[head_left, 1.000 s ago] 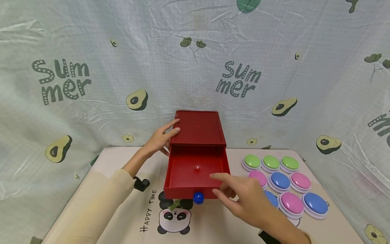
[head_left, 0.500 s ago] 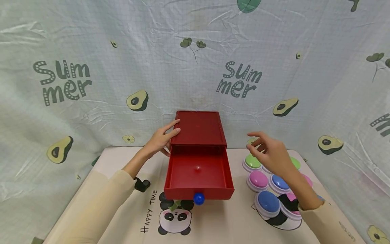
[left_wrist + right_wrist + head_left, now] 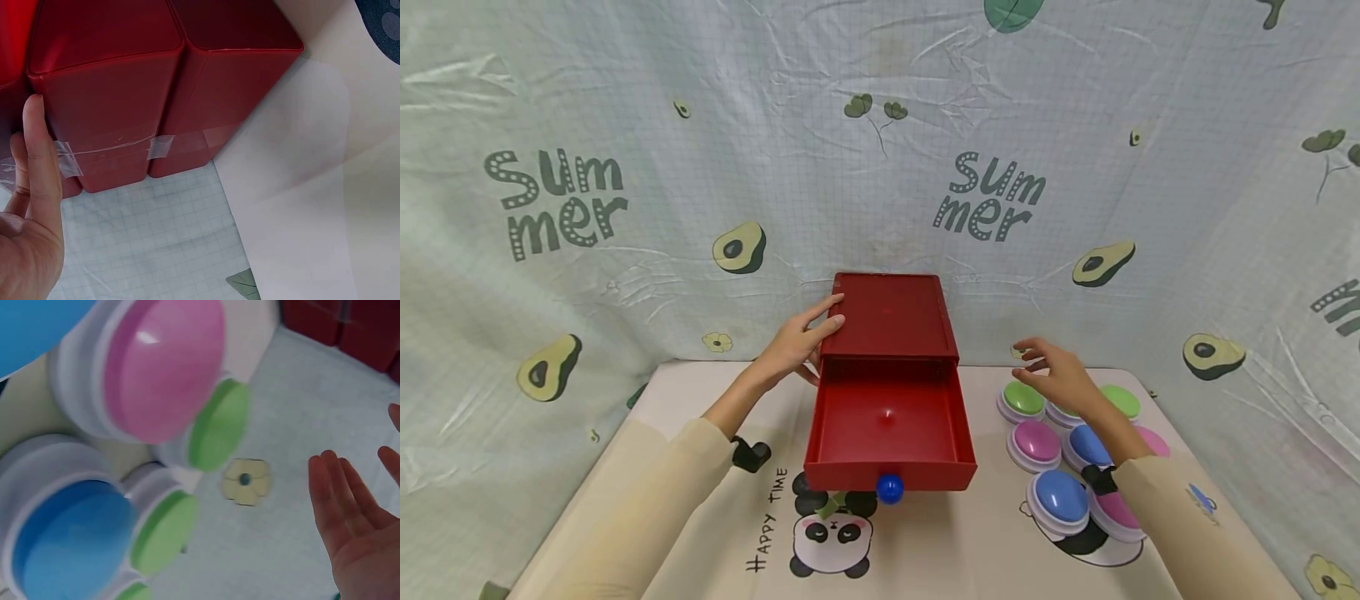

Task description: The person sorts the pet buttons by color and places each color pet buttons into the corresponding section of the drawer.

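Observation:
A red drawer cabinet point(image 3: 891, 317) stands at the back middle of the table, its top drawer point(image 3: 887, 417) pulled out by a blue ball knob point(image 3: 890, 489) at the front. My left hand point(image 3: 793, 342) rests on the cabinet's left side, two fingertips over the top edge; in the left wrist view its straight fingers point(image 3: 42, 156) lie along the red wall point(image 3: 112, 112). My right hand point(image 3: 1060, 379) hovers over the back row of push buttons, fingers loosely bent and holding nothing. Nearest below it is a green button point(image 3: 1024, 397). The right forearm hides some buttons.
Right of the cabinet, several dome buttons on white bases stand in rows, among them a pink button point(image 3: 1036, 439) and a blue button point(image 3: 1060, 495). A printed cloth point(image 3: 880, 208) hangs close behind the table. A panda print point(image 3: 831, 542) marks the tabletop point(image 3: 940, 550).
My right hand has gone from the drawer's front right corner up and right to above the buttons, then dipped slightly. The left hand, cabinet and drawer stay as they were.

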A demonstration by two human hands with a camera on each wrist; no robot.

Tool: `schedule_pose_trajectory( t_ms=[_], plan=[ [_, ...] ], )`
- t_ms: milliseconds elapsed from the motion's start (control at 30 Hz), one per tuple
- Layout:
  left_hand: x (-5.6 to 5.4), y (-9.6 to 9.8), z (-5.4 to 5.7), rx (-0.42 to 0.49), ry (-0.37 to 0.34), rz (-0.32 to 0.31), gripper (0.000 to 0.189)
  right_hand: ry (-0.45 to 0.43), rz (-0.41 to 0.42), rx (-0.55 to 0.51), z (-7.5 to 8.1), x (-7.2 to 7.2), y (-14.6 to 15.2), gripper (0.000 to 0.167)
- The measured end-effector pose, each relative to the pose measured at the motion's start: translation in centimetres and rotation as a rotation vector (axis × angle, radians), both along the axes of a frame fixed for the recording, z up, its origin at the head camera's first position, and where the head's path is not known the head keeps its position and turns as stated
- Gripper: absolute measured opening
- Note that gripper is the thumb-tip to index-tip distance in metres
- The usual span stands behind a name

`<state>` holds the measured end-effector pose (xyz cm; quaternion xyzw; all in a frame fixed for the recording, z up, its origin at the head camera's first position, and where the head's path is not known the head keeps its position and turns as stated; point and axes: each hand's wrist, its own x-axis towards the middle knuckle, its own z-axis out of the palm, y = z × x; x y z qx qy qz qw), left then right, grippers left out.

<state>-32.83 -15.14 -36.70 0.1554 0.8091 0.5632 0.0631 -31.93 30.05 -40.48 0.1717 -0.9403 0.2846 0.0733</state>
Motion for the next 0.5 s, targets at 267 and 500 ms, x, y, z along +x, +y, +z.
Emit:
schedule_pose_trajectory(
  t_ms=[267, 500],
  plan=[
    [-0.1, 0.1, 0.0, 0.0, -0.002, -0.004, 0.06, -0.086, 0.06, 0.04, -3.3, -1.3, 1.5, 0.051],
    [0.0, 0.1, 0.0, -0.002, 0.0, -0.003, 0.059, -0.119, 0.069, 0.095, -4.2, -1.4, 1.8, 0.051]
  ],
)
